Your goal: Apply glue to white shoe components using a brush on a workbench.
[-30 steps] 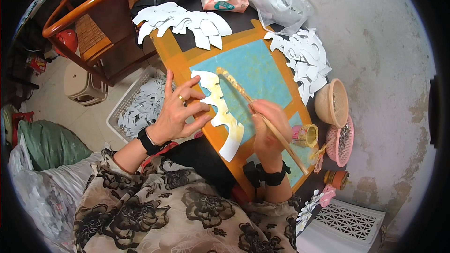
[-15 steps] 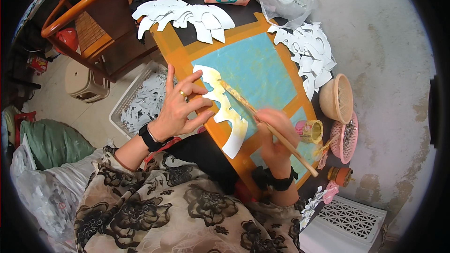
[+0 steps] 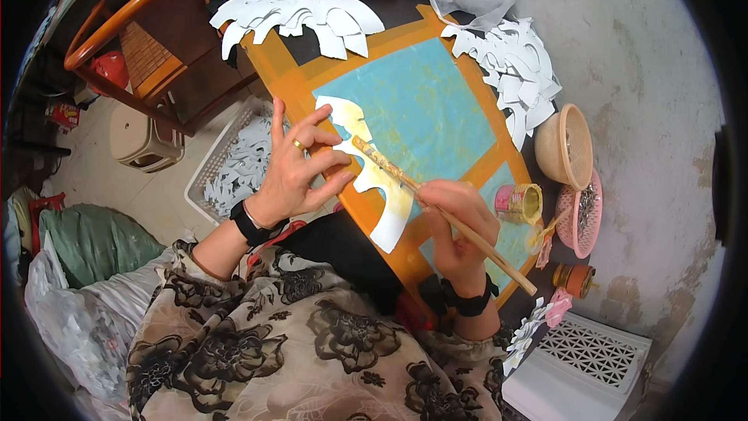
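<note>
A curved white cut-out piece (image 3: 399, 210) with a notched edge lies on the orange and blue work board (image 3: 421, 97), smeared with a wet yellow coating. My left hand (image 3: 296, 164) rests at its left edge with fingers spread, and the fingertips touch the piece. In my right hand (image 3: 460, 226) is a long wooden stick (image 3: 491, 253), its far end coated in yellow. That tip meets the piece's upper middle; whether it has bristles I cannot tell. Right of my right hand stands an open tub (image 3: 518, 204) with yellow inside its rim.
Piles of white cut-outs (image 3: 335, 23) lie at the board's back left and back right (image 3: 518, 70). Along the right edge sit a beige basket (image 3: 575, 148), a pink basket (image 3: 590, 226) and a small orange-brown jar (image 3: 573, 281). A white crate of cut-outs (image 3: 204, 175) stands on the floor at left.
The stick's tip has moved left from the piece's right edge onto its surface. My left hand stays at the piece's left edge. The whole view has shifted slightly.
</note>
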### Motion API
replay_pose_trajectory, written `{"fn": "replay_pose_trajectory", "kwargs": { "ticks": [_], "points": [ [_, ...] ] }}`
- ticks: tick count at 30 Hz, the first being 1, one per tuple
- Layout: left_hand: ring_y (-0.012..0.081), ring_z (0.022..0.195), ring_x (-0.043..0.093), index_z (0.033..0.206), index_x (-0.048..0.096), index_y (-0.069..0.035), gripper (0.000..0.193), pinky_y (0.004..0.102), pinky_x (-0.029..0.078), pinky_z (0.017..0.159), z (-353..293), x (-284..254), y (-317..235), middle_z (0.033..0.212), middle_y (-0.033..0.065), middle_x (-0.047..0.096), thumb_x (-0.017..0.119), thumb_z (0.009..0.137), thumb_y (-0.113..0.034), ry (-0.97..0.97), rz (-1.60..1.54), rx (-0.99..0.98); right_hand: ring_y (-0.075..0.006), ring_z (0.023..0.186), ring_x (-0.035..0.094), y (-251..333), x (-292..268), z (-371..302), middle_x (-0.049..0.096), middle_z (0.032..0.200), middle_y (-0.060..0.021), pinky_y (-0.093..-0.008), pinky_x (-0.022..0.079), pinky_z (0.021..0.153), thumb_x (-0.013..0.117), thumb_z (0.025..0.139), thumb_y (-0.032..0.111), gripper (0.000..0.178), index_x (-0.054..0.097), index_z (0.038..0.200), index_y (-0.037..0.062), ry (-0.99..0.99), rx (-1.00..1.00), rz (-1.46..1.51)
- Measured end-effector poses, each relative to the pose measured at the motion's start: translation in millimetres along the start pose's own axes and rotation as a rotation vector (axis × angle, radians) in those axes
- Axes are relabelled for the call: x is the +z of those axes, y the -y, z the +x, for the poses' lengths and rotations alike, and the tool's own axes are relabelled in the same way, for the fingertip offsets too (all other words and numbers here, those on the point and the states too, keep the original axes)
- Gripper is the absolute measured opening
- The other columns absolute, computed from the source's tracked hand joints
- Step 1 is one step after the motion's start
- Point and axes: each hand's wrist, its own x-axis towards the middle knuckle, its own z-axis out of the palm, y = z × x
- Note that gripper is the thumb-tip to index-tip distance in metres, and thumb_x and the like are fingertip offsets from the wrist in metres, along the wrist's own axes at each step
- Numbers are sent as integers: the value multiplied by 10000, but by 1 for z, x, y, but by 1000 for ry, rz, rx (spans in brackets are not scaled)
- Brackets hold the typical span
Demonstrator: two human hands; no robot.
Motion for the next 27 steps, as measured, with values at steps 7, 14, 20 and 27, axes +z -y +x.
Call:
{"fn": "replay_pose_trajectory", "kwargs": {
  "ticks": [7,14,20,27],
  "points": [
    [349,1341,542,894,730,-155,155,705,40,1196,-1,2,2,1034,42,620,821,793,-230,4,5,19,-305,889,710,3,-10,-12,724,996,-161,-352,564,781,711,819,-60,242,718,1050,11,-4,43,-23],
    [345,1341,543,892,743,-152,149,704,33,1199,0,1,0,1027,43,624,821,784,-217,14,7,3,-299,861,708,13,-23,-36,724,984,-163,-348,560,759,706,797,-73,242,710,1026,5,-30,91,-32],
    [332,1349,538,905,749,-148,134,692,31,1210,0,0,0,1029,45,630,803,799,-210,25,23,4,-306,843,708,26,-40,-60,727,990,-169,-344,555,722,699,790,-54,234,709,1015,7,-11,160,-91],
    [340,1341,548,910,755,-143,129,686,10,1213,1,-1,-1,1008,42,625,799,805,-203,30,31,4,-305,842,707,31,-50,-80,727,997,-170,-342,553,716,701,795,-44,233,719,1019,14,-30,185,-118]
  ]
}}
